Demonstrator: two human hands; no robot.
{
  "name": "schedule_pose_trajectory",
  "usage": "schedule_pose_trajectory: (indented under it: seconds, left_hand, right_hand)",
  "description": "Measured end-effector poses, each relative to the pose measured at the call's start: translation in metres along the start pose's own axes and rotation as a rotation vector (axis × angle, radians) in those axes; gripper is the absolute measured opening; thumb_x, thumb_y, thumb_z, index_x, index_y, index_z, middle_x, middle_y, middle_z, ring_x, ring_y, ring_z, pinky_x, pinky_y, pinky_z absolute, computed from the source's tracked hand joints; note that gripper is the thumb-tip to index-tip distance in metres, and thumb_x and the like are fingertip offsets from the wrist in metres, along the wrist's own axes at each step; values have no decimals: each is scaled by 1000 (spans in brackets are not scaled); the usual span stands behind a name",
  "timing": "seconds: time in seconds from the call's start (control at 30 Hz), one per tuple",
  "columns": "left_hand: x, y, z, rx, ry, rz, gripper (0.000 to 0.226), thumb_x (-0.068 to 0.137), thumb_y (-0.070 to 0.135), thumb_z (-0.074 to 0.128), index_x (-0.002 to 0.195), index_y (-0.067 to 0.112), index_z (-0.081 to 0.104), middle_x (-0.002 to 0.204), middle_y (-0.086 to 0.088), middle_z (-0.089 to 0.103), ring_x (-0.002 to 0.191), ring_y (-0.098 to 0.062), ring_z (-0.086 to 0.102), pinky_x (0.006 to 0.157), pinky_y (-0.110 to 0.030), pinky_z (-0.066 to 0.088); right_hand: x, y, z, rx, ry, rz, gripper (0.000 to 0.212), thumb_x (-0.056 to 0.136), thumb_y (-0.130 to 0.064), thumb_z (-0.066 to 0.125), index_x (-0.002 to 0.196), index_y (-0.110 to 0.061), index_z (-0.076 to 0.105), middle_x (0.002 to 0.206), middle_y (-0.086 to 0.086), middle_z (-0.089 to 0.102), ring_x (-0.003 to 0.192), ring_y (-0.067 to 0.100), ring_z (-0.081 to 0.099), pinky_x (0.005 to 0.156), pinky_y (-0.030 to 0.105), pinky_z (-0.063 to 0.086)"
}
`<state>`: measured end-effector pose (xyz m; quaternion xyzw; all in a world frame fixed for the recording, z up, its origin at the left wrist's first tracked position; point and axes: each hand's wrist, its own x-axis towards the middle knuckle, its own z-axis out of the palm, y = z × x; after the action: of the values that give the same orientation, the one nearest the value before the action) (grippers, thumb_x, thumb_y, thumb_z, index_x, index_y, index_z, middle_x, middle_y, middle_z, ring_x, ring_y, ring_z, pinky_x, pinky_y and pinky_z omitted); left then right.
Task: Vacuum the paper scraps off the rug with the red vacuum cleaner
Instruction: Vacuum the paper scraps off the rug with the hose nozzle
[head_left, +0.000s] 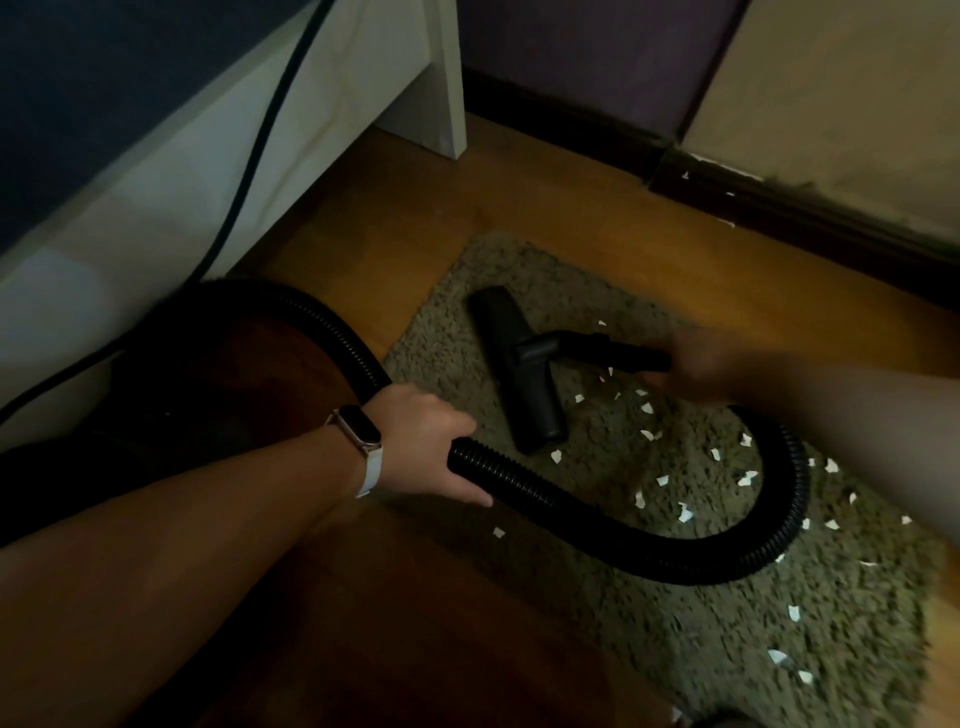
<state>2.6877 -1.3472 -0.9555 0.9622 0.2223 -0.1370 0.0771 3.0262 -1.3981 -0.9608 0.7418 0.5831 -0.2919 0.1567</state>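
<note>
My left hand (431, 447) curls round the hose (623, 540) at the rug's (649, 649) left edge. Scraps (685, 512) lie inside and right of the hose loop. Farther, my blurred right hand (691, 364) grips the tube (613, 351); the nozzle (519, 374) rests on the rug, bare floor (597, 228) beyond.

Dim indoor light, deep shadow filling the lower left, pale wall (831, 93) at upper right catching more light, right hand (691, 364) smeared by motion blur, paper scraps (685, 512) showing as bright specks, wide-angle bending at the edges
</note>
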Motion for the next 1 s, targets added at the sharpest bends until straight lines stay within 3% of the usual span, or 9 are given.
schedule_pose_trajectory:
  seconds: [0.13, 0.23, 0.37, 0.5, 0.6, 0.77, 1.0]
  left_hand:
    - [-6, -2, 0, 39, -14, 28, 65, 70, 91, 40, 80, 28, 53, 69, 13, 51, 62, -7, 52, 50, -23, 34]
    - [-9, -3, -1, 35, 5, 40, 63, 70, 91, 40, 76, 29, 51, 65, 12, 48, 59, -8, 51, 50, -23, 33]
    - [-15, -2, -3, 36, 7, 51, 62, 70, 91, 41, 73, 30, 48, 62, 13, 45, 56, -8, 49, 52, -24, 39]
    - [-18, -1, -7, 42, -25, 45, 60, 70, 90, 42, 75, 30, 46, 62, 14, 42, 57, -7, 44, 54, -25, 33]
    - [-19, 0, -9, 49, -62, 44, 59, 71, 89, 42, 75, 31, 44, 65, 14, 43, 60, -8, 48, 58, -26, 38]
    - [-22, -3, -6, 57, -82, 68, 70, 68, 93, 36, 85, 29, 58, 73, 11, 59, 65, -10, 58, 69, -33, 53]
    - [-21, -2, -8, 41, -69, 43, 65, 69, 92, 39, 80, 29, 53, 70, 12, 55, 63, -8, 55, 69, -33, 53]
  right_hand:
    - [4, -22, 4, -19, -18, -3, 30, 96, -48, 56, 114, -25, 63, 85, 1, 69, 74, 16, 68, 61, 30, 53]
    - [2, -27, 2, -27, -8, -2, 28, 95, -49, 56, 110, -26, 63, 84, 0, 69, 75, 17, 68, 71, 37, 59]
    - [-3, -33, 3, -51, 12, -6, 29, 96, -47, 56, 115, -25, 61, 86, 0, 67, 77, 17, 66, 74, 38, 59]
    - [-8, -42, 4, -107, 19, -16, 34, 97, -49, 53, 119, -24, 60, 85, -1, 66, 73, 15, 66, 67, 34, 60]
    - [-10, -58, 6, -188, 54, -66, 35, 98, -51, 50, 122, -27, 59, 80, -4, 64, 69, 12, 63, 56, 28, 53]
    - [-6, -85, 10, -237, 47, -158, 35, 98, -53, 47, 119, -28, 59, 79, -4, 63, 68, 13, 63, 57, 27, 52]
    - [-13, -67, 4, -135, 34, -162, 33, 96, -52, 52, 123, -33, 59, 81, -4, 67, 70, 13, 66, 65, 34, 59]
